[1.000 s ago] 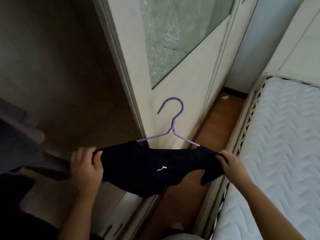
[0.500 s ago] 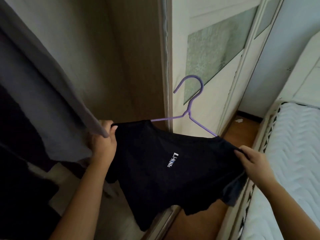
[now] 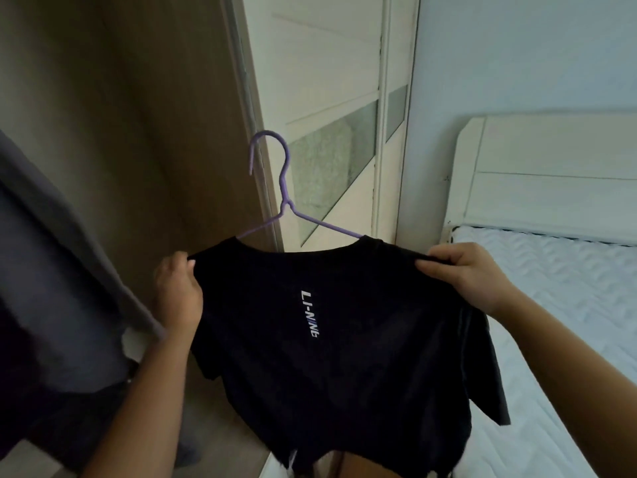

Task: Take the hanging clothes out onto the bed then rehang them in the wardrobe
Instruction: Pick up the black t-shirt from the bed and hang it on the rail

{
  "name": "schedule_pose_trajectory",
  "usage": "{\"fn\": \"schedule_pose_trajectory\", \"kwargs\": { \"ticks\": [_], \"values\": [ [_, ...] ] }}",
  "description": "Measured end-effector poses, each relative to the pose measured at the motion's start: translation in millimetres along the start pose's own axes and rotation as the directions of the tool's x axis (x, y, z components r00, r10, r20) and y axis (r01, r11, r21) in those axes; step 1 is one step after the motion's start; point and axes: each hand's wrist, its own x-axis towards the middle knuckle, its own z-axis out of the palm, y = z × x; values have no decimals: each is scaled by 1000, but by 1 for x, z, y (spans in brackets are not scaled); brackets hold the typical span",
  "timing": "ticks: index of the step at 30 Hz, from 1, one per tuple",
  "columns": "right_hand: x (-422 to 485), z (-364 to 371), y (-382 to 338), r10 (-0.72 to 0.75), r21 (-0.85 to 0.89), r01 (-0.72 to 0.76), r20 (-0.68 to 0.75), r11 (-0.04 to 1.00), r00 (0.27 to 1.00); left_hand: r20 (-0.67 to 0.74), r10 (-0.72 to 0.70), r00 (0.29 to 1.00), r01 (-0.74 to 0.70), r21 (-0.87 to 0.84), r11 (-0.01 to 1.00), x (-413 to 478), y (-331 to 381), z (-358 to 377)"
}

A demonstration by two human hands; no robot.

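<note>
Left hand: the left hand [image 3: 177, 293] is closest, on the wardrobe side. Its fingers and thumb are curled round one shoulder of the black T-shirt [image 3: 327, 357] and pinch the cloth.
Right hand: the right hand [image 3: 465, 276] is on the bed side. It grips the other shoulder the same way.
Why two hands: holding both shoulders pulls the shirt wide and flat, so it does not slide off its hanger.
Black T-shirt: it is up in the air between the hands, in front of the wardrobe's open edge. It touches neither the bed nor the wardrobe. White letters run down its middle, and its bottom hangs loose.
Purple hanger: the purple hanger [image 3: 283, 191] is inside the shirt. Its two arms come out of the neck hole and its hook sticks up, free, ready to catch a rail.
Grey clothes: grey clothes [image 3: 58, 270] hang inside the wardrobe, just beside the left arm.
Bed: the bed [image 3: 568, 305] lies to the right, with its near edge under the right arm.
Wardrobe: its brown inside wall [image 3: 138, 98] is behind the left hand. No rail shows.
Door: the white wardrobe door [image 3: 320, 63] stands behind the hook.
Headboard: the white headboard [image 3: 551, 160] is at the far end of the bed.
Best guess: the shirt is about to go up into the wardrobe, since the hook points up near the opening.
</note>
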Motion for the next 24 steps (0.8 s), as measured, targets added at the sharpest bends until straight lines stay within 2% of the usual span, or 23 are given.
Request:
{"fn": "schedule_pose_trajectory", "kwargs": {
  "ticks": [4,9,12,14,16,19,24],
  "values": [
    [-8,0,-30,48,173,-46,-9,984,999,17,0,1000,1,-55,998,6,23,-16],
    [-20,19,-68,45,404,-65,59,912,997,-33,101,994,-106,-184,977,-7,76,-56],
    [-17,32,-95,8,517,-52,87,854,996,-132,244,961,-268,-207,941,-16,108,-93],
    [-10,43,-112,-42,538,-9,82,843,996,-208,340,917,-371,-129,920,-13,119,-120],
    [1,56,-128,-91,556,37,69,830,993,-261,378,888,-394,-12,919,-4,121,-147],
    [22,78,-152,-165,580,111,42,807,985,-322,385,865,-346,173,922,11,118,-183],
    [53,110,-192,-284,549,276,-71,789,956,-376,440,815,-295,384,875,31,109,-223]
  ]
}}
